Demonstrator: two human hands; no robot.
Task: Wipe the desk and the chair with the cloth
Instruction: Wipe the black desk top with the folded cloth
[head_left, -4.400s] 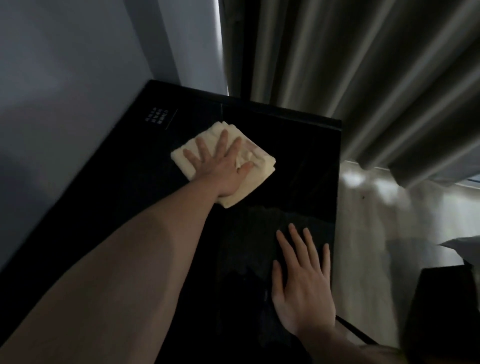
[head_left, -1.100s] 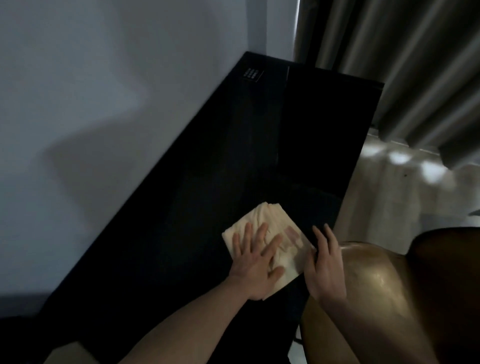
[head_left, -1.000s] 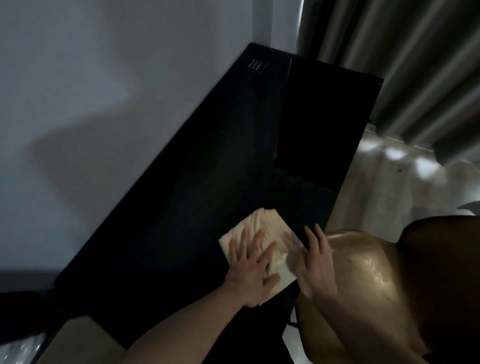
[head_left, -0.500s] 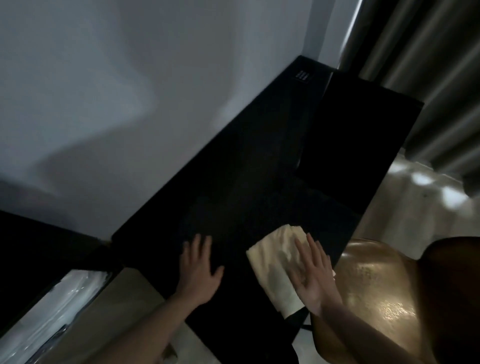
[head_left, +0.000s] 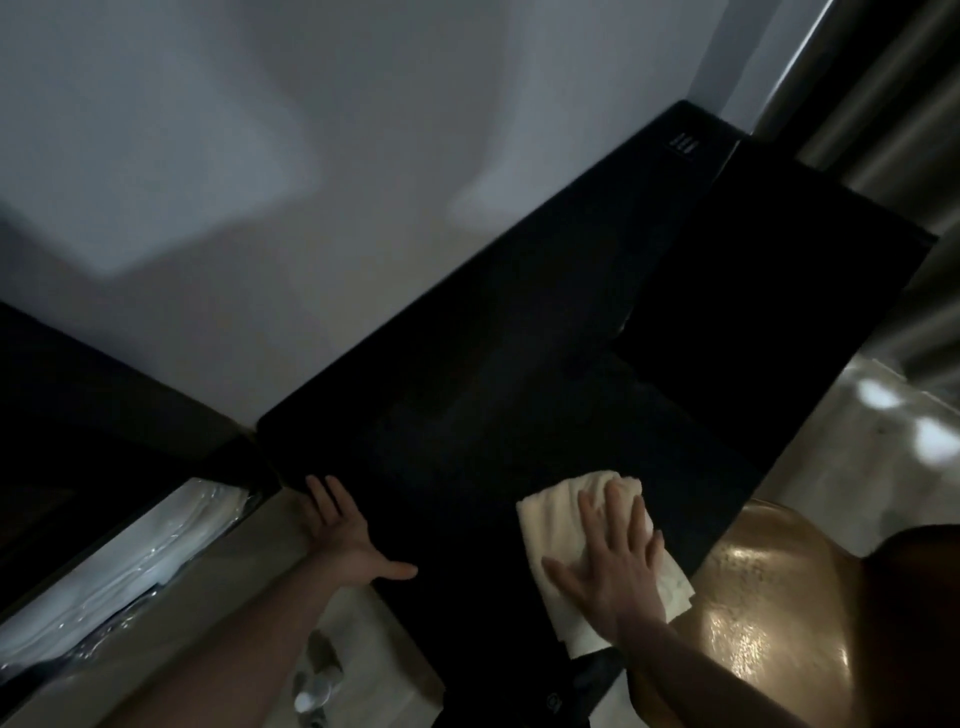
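A black desk (head_left: 519, 374) runs along the grey wall from the far right corner toward me. On its near front part lies a folded cream cloth (head_left: 556, 525), and my right hand (head_left: 615, 561) presses flat on it with fingers spread. At the desk's near left edge my left hand (head_left: 345, 535) rests flat, fingers straight, thumb out to the right. A brown glossy chair (head_left: 769, 613) stands just right of the desk's front edge, beside my right arm.
Grey curtains (head_left: 883, 104) hang at the far right. A pale floor (head_left: 852, 447) shows beyond the desk's front edge. Left of the desk sits a lower surface with clear plastic wrapping (head_left: 130, 566). A small bottle-like object (head_left: 317, 686) lies below my left arm.
The cloth went from my left hand to my right hand, which now presses it. My left hand slid left to the desk's near edge. The view swung left.
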